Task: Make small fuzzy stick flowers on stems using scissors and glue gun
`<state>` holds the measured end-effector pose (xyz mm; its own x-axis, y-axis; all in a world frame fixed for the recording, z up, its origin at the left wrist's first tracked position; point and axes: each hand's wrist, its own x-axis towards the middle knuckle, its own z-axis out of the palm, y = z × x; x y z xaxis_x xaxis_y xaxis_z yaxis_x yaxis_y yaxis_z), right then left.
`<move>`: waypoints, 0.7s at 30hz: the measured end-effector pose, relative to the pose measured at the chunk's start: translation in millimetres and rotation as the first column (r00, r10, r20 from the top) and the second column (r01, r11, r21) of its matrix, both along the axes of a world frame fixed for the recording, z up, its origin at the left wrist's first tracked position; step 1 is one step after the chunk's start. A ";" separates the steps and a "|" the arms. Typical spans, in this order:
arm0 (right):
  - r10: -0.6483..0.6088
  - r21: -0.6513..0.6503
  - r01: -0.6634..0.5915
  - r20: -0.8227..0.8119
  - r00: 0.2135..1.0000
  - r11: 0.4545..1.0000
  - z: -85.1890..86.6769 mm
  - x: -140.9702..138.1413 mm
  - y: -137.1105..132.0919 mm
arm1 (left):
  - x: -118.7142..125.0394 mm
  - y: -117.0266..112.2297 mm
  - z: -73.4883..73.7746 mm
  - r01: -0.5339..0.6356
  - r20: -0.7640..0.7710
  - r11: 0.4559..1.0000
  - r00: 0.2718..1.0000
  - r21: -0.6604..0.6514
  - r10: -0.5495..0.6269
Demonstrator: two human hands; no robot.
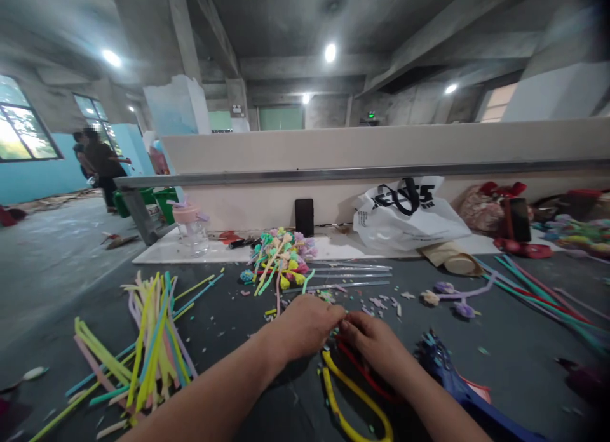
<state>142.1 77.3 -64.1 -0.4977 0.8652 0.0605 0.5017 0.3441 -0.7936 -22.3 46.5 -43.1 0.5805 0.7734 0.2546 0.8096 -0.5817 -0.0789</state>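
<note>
My left hand (309, 321) and my right hand (374, 340) meet fingertip to fingertip above the dark tabletop. Both are closed in a pinch; whatever is between the fingers is hidden or too small to name. Beneath them lies a yellow loop (355, 391), like a tool handle, with a red strip (359, 359) beside it, partly covered by my right hand. Just beyond my left hand is a heap of pastel fuzzy-stem flowers (283, 254). Small purple offcuts (379, 302) are scattered past my right hand. A blue tool resembling a glue gun (450, 378) lies right of my right forearm.
Loose fuzzy stems (157, 347) are piled at left, more stems (538, 289) at right. Clear sticks (352, 275) and a purple flower sprig (460, 296) lie ahead. Along the back stand a bottle (190, 229), a phone (304, 217) and a white bag (405, 216). People (102, 162) stand far left.
</note>
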 end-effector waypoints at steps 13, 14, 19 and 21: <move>0.020 0.331 0.018 -0.108 0.994 0.943 -4.2 -7.3 -9.1 | -0.3 -6.3 30.2 -0.126 -0.041 0.990 0.991 -0.070 0.124; 0.023 0.327 0.018 -0.121 0.992 0.945 -4.3 -8.6 -10.0 | 0.4 -7.9 31.9 -0.148 -0.054 0.986 0.988 -0.076 0.144; 0.086 0.301 -0.038 -0.148 0.985 0.953 -4.5 -13.2 -15.8 | 4.8 -27.3 29.9 -0.298 -0.071 0.951 0.953 -0.084 0.293; 0.115 0.292 -0.070 -0.142 0.983 0.954 -4.2 -14.1 -17.6 | 6.9 -36.2 25.9 -0.354 -0.058 0.931 0.935 -0.092 0.350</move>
